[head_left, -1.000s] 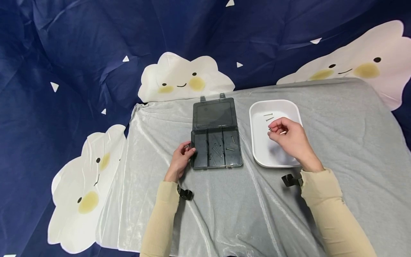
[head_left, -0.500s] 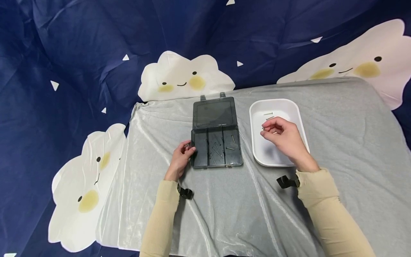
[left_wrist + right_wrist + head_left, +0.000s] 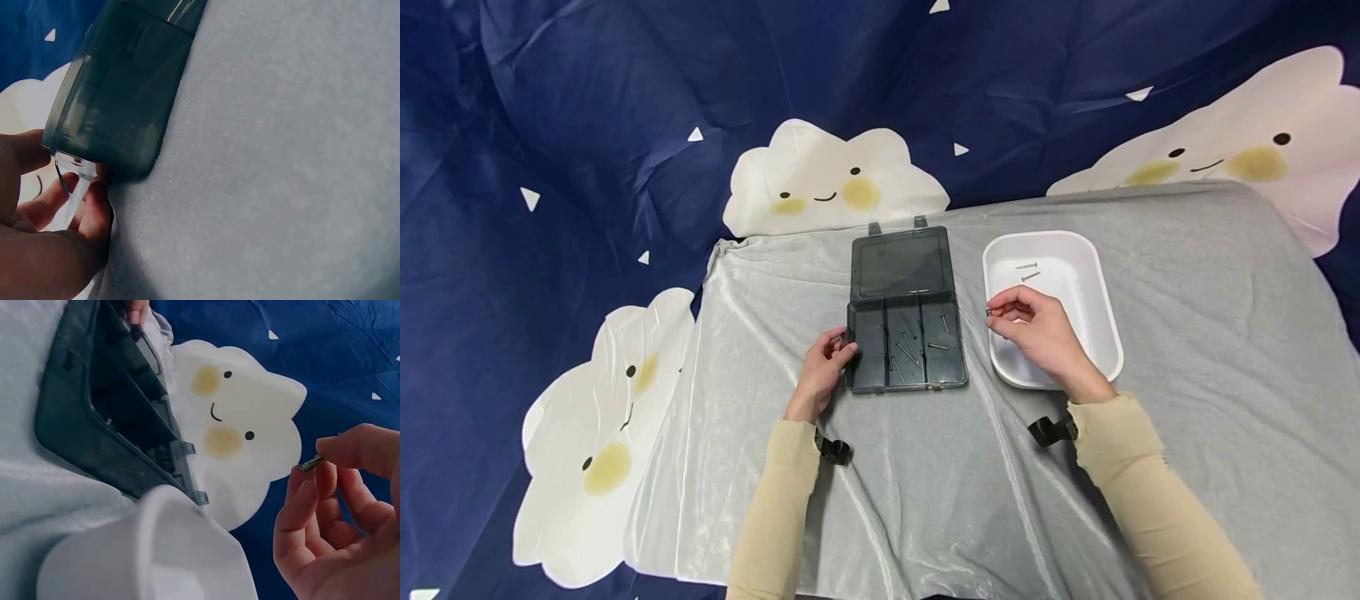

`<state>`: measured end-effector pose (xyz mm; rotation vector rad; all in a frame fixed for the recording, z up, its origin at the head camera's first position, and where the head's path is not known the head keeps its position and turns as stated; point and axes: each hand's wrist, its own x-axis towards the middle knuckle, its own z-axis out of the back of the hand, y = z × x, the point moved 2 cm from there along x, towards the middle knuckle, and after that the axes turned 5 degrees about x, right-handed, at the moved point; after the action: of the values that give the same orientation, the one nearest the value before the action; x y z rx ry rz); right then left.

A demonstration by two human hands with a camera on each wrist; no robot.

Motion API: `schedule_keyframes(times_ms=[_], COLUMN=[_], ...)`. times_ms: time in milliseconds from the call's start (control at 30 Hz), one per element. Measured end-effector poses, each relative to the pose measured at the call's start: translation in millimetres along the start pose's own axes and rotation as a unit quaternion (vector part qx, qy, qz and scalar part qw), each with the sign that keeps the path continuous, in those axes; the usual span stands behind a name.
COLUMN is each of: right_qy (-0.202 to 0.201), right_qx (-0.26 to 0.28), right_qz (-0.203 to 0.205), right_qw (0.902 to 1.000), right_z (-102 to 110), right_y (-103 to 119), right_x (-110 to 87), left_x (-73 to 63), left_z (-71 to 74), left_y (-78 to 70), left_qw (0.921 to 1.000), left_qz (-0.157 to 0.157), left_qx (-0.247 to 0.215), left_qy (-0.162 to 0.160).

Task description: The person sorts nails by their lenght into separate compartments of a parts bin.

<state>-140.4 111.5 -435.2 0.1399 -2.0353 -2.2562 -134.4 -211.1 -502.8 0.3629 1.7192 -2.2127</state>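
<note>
My right hand (image 3: 1037, 333) is over the left rim of the white tray (image 3: 1108, 333), pinching a small threaded screw (image 3: 311, 464) between thumb and fingertips. Two screws (image 3: 1031, 276) lie near the tray's far end. Left of it, a dark see-through compartment box (image 3: 865, 358) stands with its lid (image 3: 901, 262) folded back. Several long screws (image 3: 907, 354) rest in the middle compartment, and two shorter ones (image 3: 937, 346) are in the right one. My left hand (image 3: 822, 371) grips the box's left edge, thumb on the rim and fingers at the side wall.
A wrinkled grey cloth (image 3: 910, 492) covers the table under the box and tray. Behind hangs a dark blue cloth (image 3: 1015, 75) with cloud faces. Black camera mounts (image 3: 1051, 431) stick out at both wrists.
My right hand has moved left from above the middle of the tray to its left rim, carrying the screw. The left hand and the box have stayed in place.
</note>
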Motion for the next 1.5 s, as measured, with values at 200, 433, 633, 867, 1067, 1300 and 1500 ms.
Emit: schedule_keyframes(times_ms=[200, 433, 633, 867, 1067, 1300, 1500], right_qy=[0.019, 0.048, 0.069, 0.079, 0.101, 0.115, 0.119], right_qx=[-0.005, -0.016, -0.082, -0.162, -0.234, -0.288, -0.319], right_qz=[-0.005, 0.011, 0.024, 0.060, 0.081, 0.117, 0.120], right_qw=[0.9998, 0.9986, 0.9940, 0.9818, 0.9636, 0.9436, 0.9327], right_z=[-13.6, -28.9, -40.4, -52.1, -59.1, -64.6, -68.3], right_y=[-6.0, -12.3, -16.2, -19.4, -22.8, -25.1, -27.8], right_x=[1.0, 1.1, 0.6, -1.8, -3.2, -4.3, -5.0], left_x=[0.1, -0.5, -1.3, -1.9, -1.6, -1.4, -1.1], left_z=[-0.2, -0.3, -0.4, -0.5, -0.2, 0.0, 0.1], left_y=[-0.1, -0.7, -1.1, -1.7, -1.5, -1.3, -1.2], left_qw=[1.0000, 1.0000, 1.0000, 1.0000, 1.0000, 1.0000, 1.0000], left_qz=[0.000, -0.001, 0.000, -0.002, -0.003, -0.002, -0.003], left_qx=[-0.004, 0.000, 0.001, -0.002, -0.001, -0.006, -0.007], left_qy=[0.000, -0.003, -0.003, -0.001, -0.001, 0.001, -0.001])
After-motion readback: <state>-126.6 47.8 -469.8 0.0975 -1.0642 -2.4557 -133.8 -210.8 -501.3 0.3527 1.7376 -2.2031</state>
